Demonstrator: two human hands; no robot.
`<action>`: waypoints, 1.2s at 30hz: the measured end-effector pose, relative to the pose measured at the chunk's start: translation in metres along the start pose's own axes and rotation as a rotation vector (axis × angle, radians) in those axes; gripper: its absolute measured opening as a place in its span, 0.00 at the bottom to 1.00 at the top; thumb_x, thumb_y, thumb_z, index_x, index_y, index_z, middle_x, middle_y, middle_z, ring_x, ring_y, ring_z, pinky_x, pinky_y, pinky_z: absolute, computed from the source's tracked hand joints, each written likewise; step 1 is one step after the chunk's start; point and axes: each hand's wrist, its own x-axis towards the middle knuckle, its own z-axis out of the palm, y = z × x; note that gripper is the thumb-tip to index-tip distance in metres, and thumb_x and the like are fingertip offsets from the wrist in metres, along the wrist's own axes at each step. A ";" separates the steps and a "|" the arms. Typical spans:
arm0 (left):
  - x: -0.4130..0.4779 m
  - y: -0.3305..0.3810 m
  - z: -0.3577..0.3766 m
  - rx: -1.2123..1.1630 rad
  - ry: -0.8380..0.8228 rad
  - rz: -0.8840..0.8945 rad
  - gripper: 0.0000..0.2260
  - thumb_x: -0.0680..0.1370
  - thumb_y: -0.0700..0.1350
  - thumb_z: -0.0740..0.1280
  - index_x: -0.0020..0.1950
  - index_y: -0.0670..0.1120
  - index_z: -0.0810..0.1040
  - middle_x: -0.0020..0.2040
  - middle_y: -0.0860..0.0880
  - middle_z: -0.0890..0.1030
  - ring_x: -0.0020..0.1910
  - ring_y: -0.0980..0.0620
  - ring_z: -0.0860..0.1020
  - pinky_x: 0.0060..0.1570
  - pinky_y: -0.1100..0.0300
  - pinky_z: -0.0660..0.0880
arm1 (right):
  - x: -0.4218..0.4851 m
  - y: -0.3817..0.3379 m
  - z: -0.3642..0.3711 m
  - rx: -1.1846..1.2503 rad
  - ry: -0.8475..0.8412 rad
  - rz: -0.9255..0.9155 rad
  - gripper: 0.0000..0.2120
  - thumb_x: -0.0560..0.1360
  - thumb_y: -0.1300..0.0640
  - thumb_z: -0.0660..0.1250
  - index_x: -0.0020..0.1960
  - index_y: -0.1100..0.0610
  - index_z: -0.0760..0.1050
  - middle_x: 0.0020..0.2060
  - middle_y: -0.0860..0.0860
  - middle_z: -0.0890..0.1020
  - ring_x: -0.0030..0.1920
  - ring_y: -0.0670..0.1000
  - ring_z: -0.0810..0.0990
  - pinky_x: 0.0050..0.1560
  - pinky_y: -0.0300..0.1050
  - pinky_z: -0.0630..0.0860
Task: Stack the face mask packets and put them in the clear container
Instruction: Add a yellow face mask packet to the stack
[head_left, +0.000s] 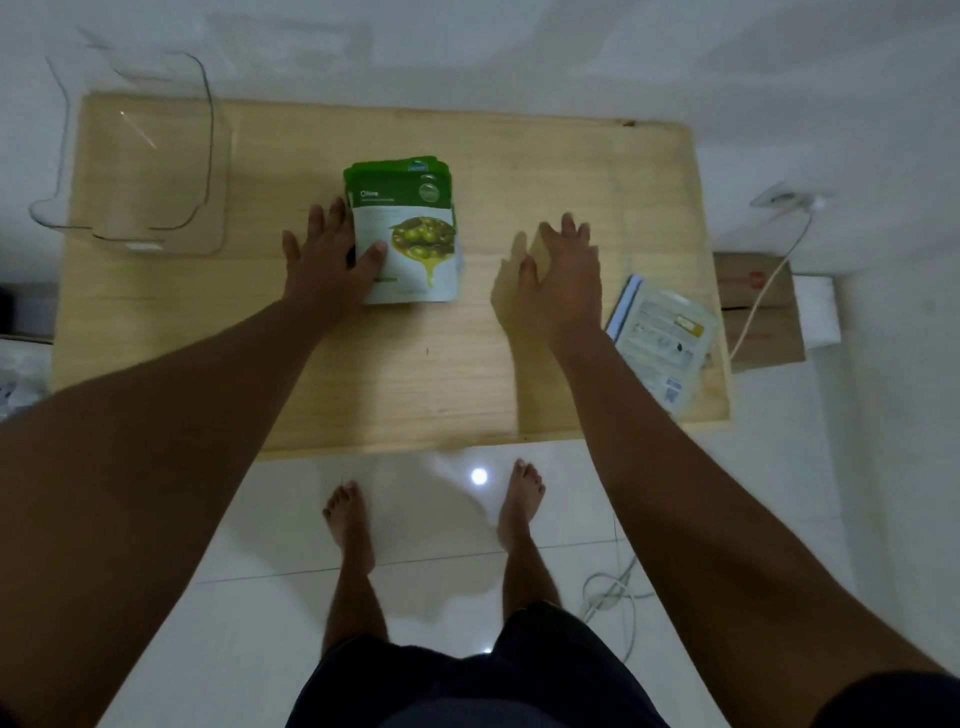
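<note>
A stack of green and white face mask packets (410, 228) lies on the wooden table (395, 374), slightly left of centre. My left hand (332, 260) rests flat against the stack's left edge, its thumb on the top packet. Right of the stack, my right hand (563, 275) hovers over bare wood with fingers spread and nothing in it. More packets (662, 343) lie face down in a loose pile near the table's right edge. The clear container (140, 166) stands empty at the far left corner of the table.
A cardboard box (758, 312) sits on the floor past the table's right edge, with a white cable (774, 275) running over it to a wall socket. Another cable lies coiled on the tiled floor by my feet.
</note>
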 end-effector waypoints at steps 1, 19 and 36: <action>0.000 0.001 0.000 0.003 -0.008 -0.009 0.32 0.80 0.63 0.50 0.81 0.49 0.52 0.81 0.46 0.51 0.80 0.43 0.46 0.74 0.35 0.40 | -0.004 0.012 -0.005 -0.048 0.019 0.049 0.24 0.79 0.56 0.61 0.73 0.61 0.65 0.76 0.61 0.61 0.78 0.63 0.54 0.77 0.61 0.51; -0.003 0.012 0.001 0.029 -0.011 -0.032 0.32 0.81 0.60 0.51 0.81 0.47 0.51 0.81 0.44 0.51 0.80 0.40 0.45 0.73 0.34 0.40 | -0.042 0.071 -0.013 -0.082 -0.019 0.258 0.27 0.79 0.69 0.55 0.77 0.63 0.55 0.74 0.63 0.63 0.75 0.63 0.62 0.75 0.58 0.62; -0.003 0.009 0.003 0.041 -0.002 -0.029 0.32 0.81 0.60 0.50 0.81 0.46 0.50 0.81 0.45 0.51 0.80 0.41 0.45 0.74 0.34 0.40 | -0.049 0.066 -0.020 0.009 0.097 0.261 0.12 0.80 0.53 0.62 0.57 0.59 0.77 0.39 0.55 0.82 0.39 0.51 0.78 0.44 0.45 0.78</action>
